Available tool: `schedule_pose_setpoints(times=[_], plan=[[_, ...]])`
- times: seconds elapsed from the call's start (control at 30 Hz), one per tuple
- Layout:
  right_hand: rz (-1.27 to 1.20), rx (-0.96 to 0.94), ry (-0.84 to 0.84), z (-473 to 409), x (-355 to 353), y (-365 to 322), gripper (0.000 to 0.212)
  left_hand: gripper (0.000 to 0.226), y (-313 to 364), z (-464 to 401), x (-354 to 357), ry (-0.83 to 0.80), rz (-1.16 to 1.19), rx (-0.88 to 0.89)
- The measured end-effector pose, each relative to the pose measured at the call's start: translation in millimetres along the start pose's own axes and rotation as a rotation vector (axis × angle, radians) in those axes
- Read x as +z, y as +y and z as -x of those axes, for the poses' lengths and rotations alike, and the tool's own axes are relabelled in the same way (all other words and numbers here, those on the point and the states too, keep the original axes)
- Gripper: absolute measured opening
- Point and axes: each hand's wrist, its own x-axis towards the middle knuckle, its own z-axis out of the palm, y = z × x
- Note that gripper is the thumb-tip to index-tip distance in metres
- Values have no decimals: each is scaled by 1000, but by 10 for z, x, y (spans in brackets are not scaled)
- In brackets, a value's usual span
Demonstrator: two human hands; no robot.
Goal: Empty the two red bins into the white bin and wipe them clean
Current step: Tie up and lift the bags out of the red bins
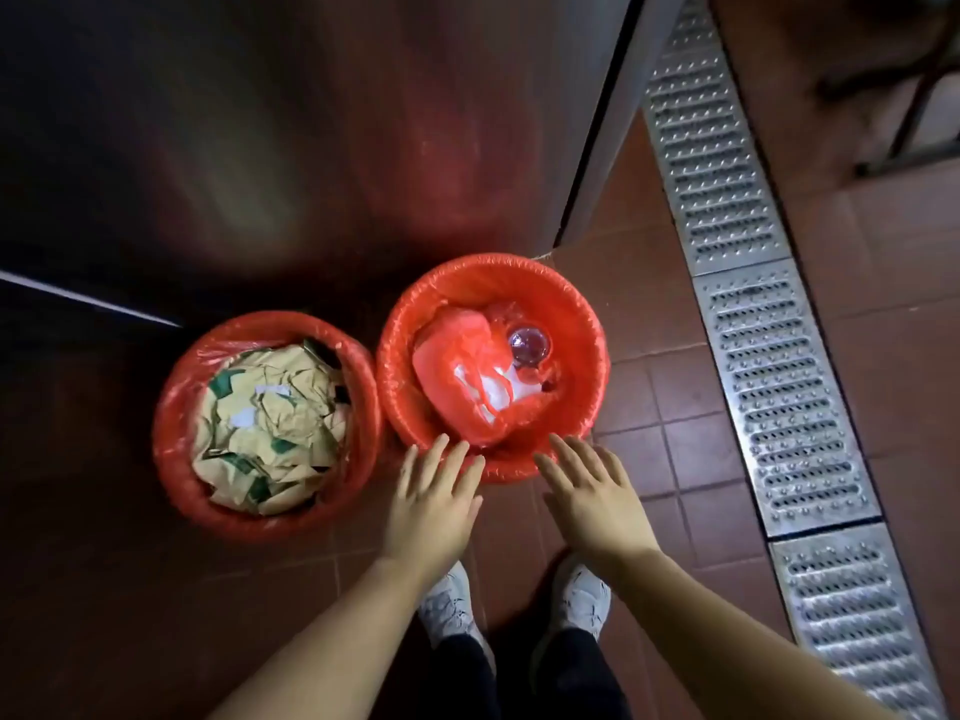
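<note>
Tiled floor (pixel 670 423): red bin (pixel 582 324) just beyond both hands.

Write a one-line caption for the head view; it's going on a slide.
Both open hands, left hand and right hand, reach for the near rim of the right bin; the left bin brims with crumpled paper.

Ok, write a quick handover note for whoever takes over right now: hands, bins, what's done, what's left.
Left hand and right hand: both open, fingers straight, reaching to the near rim of the right-hand round red plastic-lined bin; contact unclear.
That bin holds a red plastic bag and a clear domed lid.
The left-hand round red lined bin is full of crumpled brown paper.
Done: nothing emptied or wiped.
Left: everything. The white bin is out of view.
</note>
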Motion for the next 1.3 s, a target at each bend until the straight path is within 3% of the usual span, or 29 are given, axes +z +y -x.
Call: schedule_pose_setpoints(times=[0.17,0.3,0.37,0.53,0.73,0.83,1.0,1.17,1.3], plan=[[32,-88,-6,-152,556,-12,54,48,-43,-113,565,-23,20,31],[66,-157,111,-252,787,-1,46,41,-59,-171,837,43,11,54],[65,-199,183,-303,838,17,33,35,-70,-189,906,72,35,47],[53,-269,299,-364,842,71,29,23,-119,-220,981,227,88,83],[15,-299,282,-391,788,99,19,16,-165,-233,951,254,158,101],[12,-244,263,-427,722,77,8,16,-176,-234,932,232,198,99],[43,-198,207,-495,564,50,26,10,-112,-239,911,134,266,89],[32,-162,152,-316,497,168,13,12,60,-245,834,69,299,52],[35,-199,101,-254,405,227,19,17,139,-188,720,1,353,75]])
